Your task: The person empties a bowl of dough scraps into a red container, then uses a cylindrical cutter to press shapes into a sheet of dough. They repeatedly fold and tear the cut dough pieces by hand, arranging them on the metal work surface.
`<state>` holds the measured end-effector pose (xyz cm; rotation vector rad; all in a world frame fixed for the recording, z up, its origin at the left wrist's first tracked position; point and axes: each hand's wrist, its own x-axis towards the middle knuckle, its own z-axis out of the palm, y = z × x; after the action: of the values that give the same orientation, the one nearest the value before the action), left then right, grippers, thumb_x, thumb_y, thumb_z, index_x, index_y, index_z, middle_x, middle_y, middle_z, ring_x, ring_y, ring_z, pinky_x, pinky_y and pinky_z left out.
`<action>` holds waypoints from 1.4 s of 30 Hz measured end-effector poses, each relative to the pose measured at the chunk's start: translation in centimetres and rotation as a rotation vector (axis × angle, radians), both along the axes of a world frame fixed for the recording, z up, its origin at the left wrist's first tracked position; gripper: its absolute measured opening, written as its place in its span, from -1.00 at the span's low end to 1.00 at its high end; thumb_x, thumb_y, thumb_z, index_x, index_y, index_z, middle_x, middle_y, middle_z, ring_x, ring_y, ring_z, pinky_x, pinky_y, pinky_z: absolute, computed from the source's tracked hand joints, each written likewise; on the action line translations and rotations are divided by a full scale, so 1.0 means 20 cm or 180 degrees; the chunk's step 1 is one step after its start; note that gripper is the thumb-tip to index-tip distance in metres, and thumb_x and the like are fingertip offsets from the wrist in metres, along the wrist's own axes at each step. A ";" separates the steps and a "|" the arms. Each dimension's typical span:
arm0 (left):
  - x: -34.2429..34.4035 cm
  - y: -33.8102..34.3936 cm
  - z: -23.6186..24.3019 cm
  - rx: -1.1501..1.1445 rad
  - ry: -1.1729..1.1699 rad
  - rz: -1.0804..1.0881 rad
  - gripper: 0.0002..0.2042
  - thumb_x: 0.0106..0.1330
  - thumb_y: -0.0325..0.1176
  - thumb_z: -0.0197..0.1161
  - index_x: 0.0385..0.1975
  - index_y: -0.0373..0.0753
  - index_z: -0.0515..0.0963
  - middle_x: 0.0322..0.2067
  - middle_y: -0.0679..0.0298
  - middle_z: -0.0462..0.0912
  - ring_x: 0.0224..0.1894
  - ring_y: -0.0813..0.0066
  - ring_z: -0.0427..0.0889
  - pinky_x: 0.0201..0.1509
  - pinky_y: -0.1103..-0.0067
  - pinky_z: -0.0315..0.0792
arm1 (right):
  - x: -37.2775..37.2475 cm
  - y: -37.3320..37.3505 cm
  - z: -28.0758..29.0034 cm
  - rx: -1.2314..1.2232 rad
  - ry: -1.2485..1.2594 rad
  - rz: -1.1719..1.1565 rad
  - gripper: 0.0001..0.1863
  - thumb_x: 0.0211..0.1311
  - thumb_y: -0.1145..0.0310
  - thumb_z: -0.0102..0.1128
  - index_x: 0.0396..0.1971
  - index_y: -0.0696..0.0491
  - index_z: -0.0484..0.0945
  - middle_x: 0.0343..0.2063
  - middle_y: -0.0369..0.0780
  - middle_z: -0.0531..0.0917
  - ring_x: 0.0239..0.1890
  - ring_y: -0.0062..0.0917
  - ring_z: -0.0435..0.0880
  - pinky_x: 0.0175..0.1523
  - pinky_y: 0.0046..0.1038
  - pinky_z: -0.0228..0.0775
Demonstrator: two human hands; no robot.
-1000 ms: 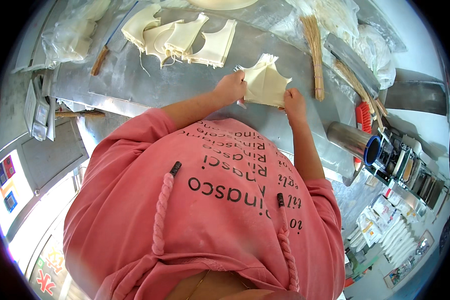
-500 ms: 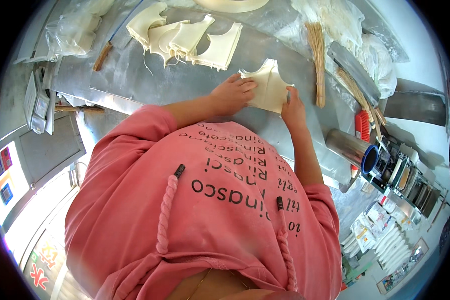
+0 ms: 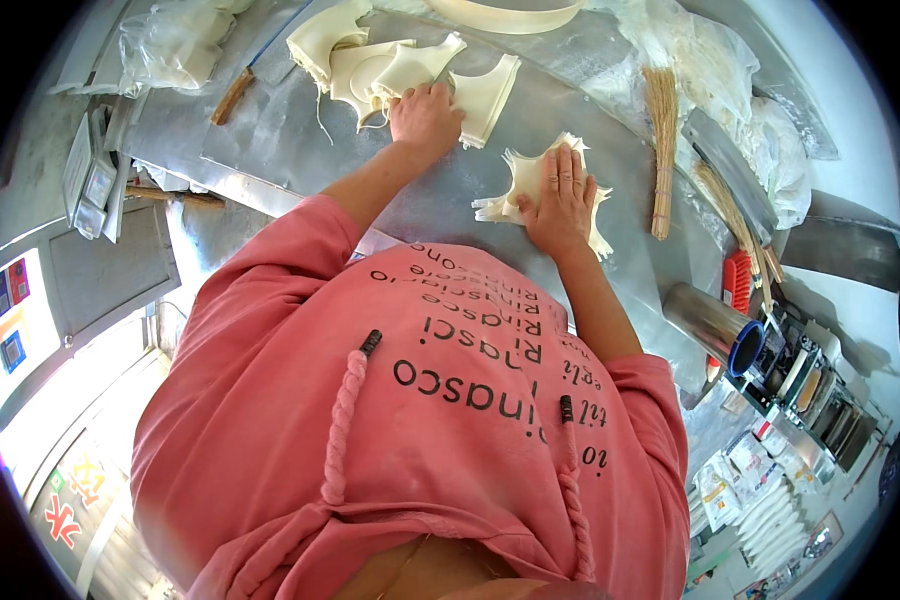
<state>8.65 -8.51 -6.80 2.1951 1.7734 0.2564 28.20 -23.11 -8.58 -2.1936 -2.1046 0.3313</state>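
Note:
My left hand (image 3: pixel 425 122) is at the row of overlapping cream dough sheets with round cut-outs (image 3: pixel 375 70), its fingers curled onto the edge of a middle piece. My right hand (image 3: pixel 560 200) lies flat, fingers stretched, on a separate dough sheet (image 3: pixel 518 180) with curved cut sides and ragged corners. Both rest on the grey metal worktable (image 3: pixel 270 150). A loose thread of dough hangs from the row's left piece.
A straw whisk (image 3: pixel 663 150), a second brush (image 3: pixel 718 200), a metal blade (image 3: pixel 730 170) and a red brush (image 3: pixel 737 280) lie rightward, beside a steel cylinder (image 3: pixel 710 325) and white plastic (image 3: pixel 740 90). A wooden-handled tool (image 3: pixel 232 95) and bagged items (image 3: pixel 175 50) are left.
My left hand has left the right-hand dough sheet and moved up-left to the row. My right hand has gone from holding that sheet's edge to lying flat on it, now spread with more corners showing.

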 end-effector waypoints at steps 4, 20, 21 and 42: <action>0.01 0.03 -0.03 -0.0224 -0.0100 0.0128 -0.79 0.10 -0.19 0.17 -0.35 -0.14 0.51 -0.24 0.19 0.54 -0.07 0.21 0.46 0.02 0.29 0.28 | 0.02 0.01 0.01 0.0180 0.0059 0.0135 -0.20 0.11 -0.02 0.07 0.29 0.02 0.03 0.34 -0.19 -0.04 0.39 -0.34 -0.14 0.36 -0.08 -0.33; 0.06 -0.04 0.07 -0.0805 -0.2381 -0.0071 -0.73 0.19 -0.29 0.19 -0.16 -0.26 0.48 -0.34 0.30 0.56 -0.29 0.59 0.50 -0.21 0.62 0.40 | -0.12 0.64 0.05 -0.0439 0.4640 -0.2073 -0.88 0.19 0.41 0.08 -0.52 0.07 0.42 -0.53 -0.36 0.46 -0.42 -0.67 0.45 -0.29 -0.57 0.31; 0.03 -0.01 0.09 -0.1187 -0.2691 0.0169 -0.72 0.21 -0.25 0.17 -0.15 -0.26 0.47 -0.31 0.31 0.56 -0.25 0.57 0.49 -0.16 0.61 0.38 | -0.13 0.64 0.10 -0.0291 0.4518 -0.1787 -0.84 0.18 0.41 0.07 -0.58 0.08 0.39 -0.57 -0.36 0.43 -0.48 -0.69 0.40 -0.35 -0.56 0.29; 0.31 -0.37 -0.06 -0.1364 -0.1029 -0.0781 -0.72 0.20 -0.17 0.09 -0.34 -0.29 0.38 -0.45 -0.05 0.56 -0.33 -0.05 0.57 -0.27 0.18 0.40 | 0.24 -0.16 0.03 0.0243 0.1732 -0.1639 -0.84 0.10 0.36 0.03 -0.44 0.16 0.38 -0.59 0.01 0.51 -0.50 -0.20 0.54 -0.38 -0.30 0.32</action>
<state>14.82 -16.00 -8.04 1.9084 1.2384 0.1463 32.97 -26.31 -7.88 -2.1744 -1.2154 0.6850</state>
